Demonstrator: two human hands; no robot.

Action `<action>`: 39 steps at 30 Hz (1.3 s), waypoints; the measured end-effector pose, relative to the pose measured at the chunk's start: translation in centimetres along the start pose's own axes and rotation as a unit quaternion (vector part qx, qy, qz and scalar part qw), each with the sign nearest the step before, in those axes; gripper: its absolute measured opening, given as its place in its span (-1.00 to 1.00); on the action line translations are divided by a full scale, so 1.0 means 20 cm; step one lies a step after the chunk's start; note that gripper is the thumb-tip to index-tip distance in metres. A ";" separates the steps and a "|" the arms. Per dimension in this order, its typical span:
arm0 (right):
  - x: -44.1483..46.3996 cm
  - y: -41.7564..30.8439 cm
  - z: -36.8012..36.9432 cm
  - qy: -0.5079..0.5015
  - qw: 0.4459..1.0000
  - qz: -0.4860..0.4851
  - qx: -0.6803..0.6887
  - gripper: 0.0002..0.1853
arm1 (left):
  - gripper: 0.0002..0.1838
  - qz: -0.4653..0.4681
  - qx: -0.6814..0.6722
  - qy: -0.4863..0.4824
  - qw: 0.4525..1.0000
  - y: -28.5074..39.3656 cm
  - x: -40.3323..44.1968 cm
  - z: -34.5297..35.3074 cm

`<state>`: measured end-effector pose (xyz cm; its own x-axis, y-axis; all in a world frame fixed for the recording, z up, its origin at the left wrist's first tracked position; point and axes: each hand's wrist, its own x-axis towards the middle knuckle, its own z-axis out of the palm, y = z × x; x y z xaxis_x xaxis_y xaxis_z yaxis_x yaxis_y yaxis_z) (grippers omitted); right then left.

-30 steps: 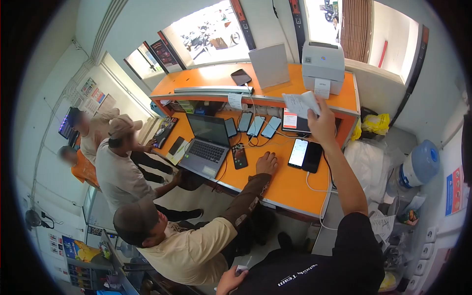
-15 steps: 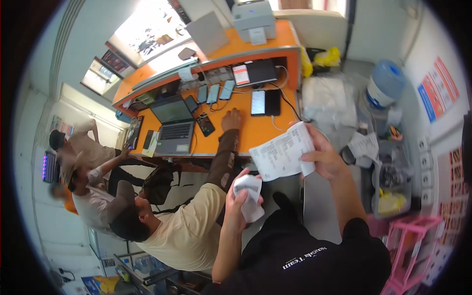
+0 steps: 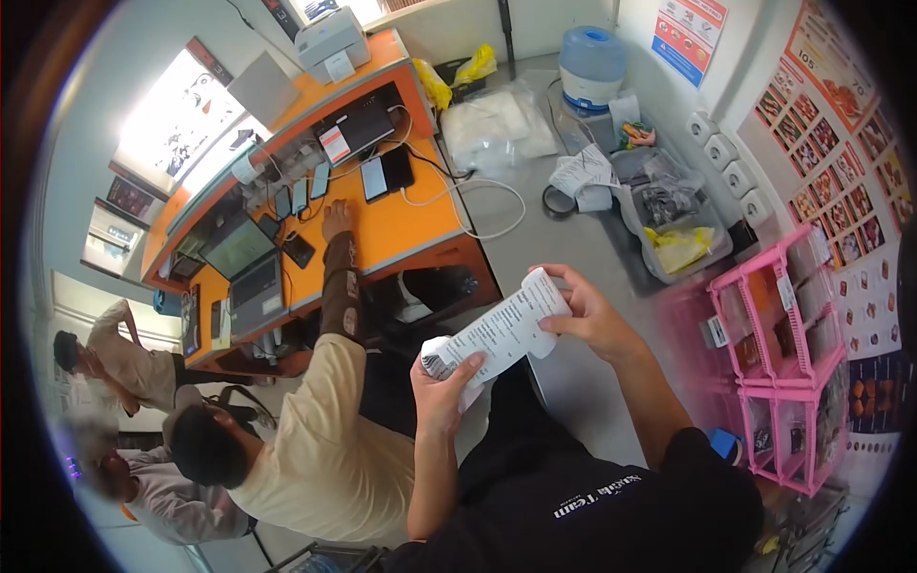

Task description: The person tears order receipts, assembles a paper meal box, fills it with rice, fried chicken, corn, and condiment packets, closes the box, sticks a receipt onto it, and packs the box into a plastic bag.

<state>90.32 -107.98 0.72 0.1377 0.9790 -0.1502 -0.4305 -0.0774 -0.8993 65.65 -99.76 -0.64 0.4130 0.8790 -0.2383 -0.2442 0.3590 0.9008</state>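
A long white printed receipt (image 3: 501,329) stretches between my two hands in front of my chest. My left hand (image 3: 439,393) pinches its lower left end, thumb on top, near a barcode-like printed block. White paper also shows under that thumb; whether it is a separate slip I cannot tell. The upper right end of the receipt is gripped by my right hand (image 3: 597,320), its thumb on the print and a curled piece hanging below.
To the left, a person in a cream shirt (image 3: 315,454) rests a hand on the orange desk (image 3: 420,215), near phones and a laptop (image 3: 253,267). On the right stand a grey bin (image 3: 683,263) with plastic bags and a pink rack (image 3: 778,382). Printed papers (image 3: 585,179) lie behind.
My view has turned right. My left hand, which held a folded slip apart, has come up to the receipt and now grips its left end. The receipt sits lower in view.
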 end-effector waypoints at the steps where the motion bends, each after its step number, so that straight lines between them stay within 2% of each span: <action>1: -0.06 0.01 -0.03 0.011 1.000 0.023 -0.001 -0.14 | -0.65 0.012 0.022 -0.022 0.999 -0.03 -0.05 -0.01; 4: -0.18 0.09 -0.07 0.011 0.998 -0.041 -0.037 -0.17 | -0.73 0.039 0.092 -0.083 0.992 -0.05 -0.19 -0.03; 7: -0.25 0.14 -0.03 -0.058 0.997 -0.057 0.012 -0.29 | -0.83 0.064 0.136 -0.128 0.980 -0.03 -0.28 -0.04; 10: -0.24 0.18 -0.01 -0.154 0.971 -0.110 -0.143 -0.46 | -0.83 0.110 0.146 -0.082 0.980 -0.06 -0.31 0.00; 11: -0.26 0.19 0.01 -0.152 0.984 -0.043 -0.086 -0.63 | -0.83 0.088 0.128 -0.083 0.984 -0.04 -0.32 0.01; 14: -0.24 0.26 0.01 -0.186 0.981 0.054 0.000 -0.65 | -0.84 0.026 0.128 -0.125 0.983 -0.08 -0.28 -0.07; 17: -0.22 0.43 -0.03 -0.138 0.983 0.112 0.048 -0.64 | -0.69 -0.027 0.076 -0.108 0.991 -0.13 -0.24 -0.07; 20: -0.19 0.40 0.03 -0.127 0.960 0.106 0.228 -0.60 | -0.61 -0.098 -0.016 -0.104 0.990 -0.21 -0.16 -0.12; 22: -0.15 0.40 0.01 -0.101 0.964 0.135 0.206 -0.60 | -0.62 -0.129 -0.078 -0.081 0.985 -0.25 -0.12 -0.13; 23: -0.14 0.41 0.00 -0.087 0.965 0.152 0.196 -0.61 | -0.61 -0.112 -0.060 -0.071 0.989 -0.27 -0.08 -0.15; 27: -0.05 0.33 -0.04 -0.145 0.967 0.157 0.140 -0.58 | -0.62 -0.111 -0.065 -0.058 0.990 -0.20 0.05 -0.12; 30: 0.06 0.28 -0.01 -0.179 0.979 0.074 0.063 -0.55 | -0.62 -0.098 -0.010 -0.097 0.990 -0.19 0.13 -0.05; 32: 0.13 0.20 0.08 -0.133 0.986 0.080 0.067 -0.53 | -0.54 -0.114 -0.017 -0.093 0.989 -0.19 0.18 0.02; 37: 0.30 0.26 -0.03 -0.061 0.991 0.108 0.041 -0.48 | -0.55 -0.038 0.108 -0.025 0.993 -0.16 0.39 0.11; 39: 0.37 0.27 -0.10 -0.003 0.995 0.075 -0.058 -0.53 | -0.55 -0.099 0.089 -0.010 0.991 -0.18 0.53 0.11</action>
<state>90.85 -101.46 -6.14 0.0749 0.9557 -0.2847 -0.3401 -0.2439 -0.9082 72.91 -92.38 -5.65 0.4559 0.7891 -0.4116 0.0012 0.4620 0.8869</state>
